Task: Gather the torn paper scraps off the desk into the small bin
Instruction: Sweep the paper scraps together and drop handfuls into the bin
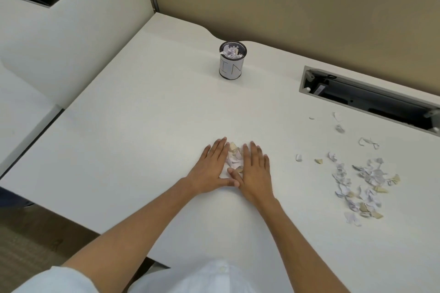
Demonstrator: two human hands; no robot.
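My left hand [210,167] and my right hand [256,170] lie flat on the white desk [142,126], fingers straight, side by side. Between them sits a small heap of torn paper scraps [234,157], white and tan, pressed in from both sides. The thumbs meet at the near end of the heap. The small bin [232,60], a black mesh cup with a white paper label, stands farther back on the desk and holds several white scraps. A larger scatter of scraps [364,185] lies on the desk to the right.
An open cable tray slot [371,97] is cut into the desk at the back right. A tan partition wall [309,7] runs behind, and a white divider panel [78,38] stands at the left. The desk's near edge runs diagonally at the left.
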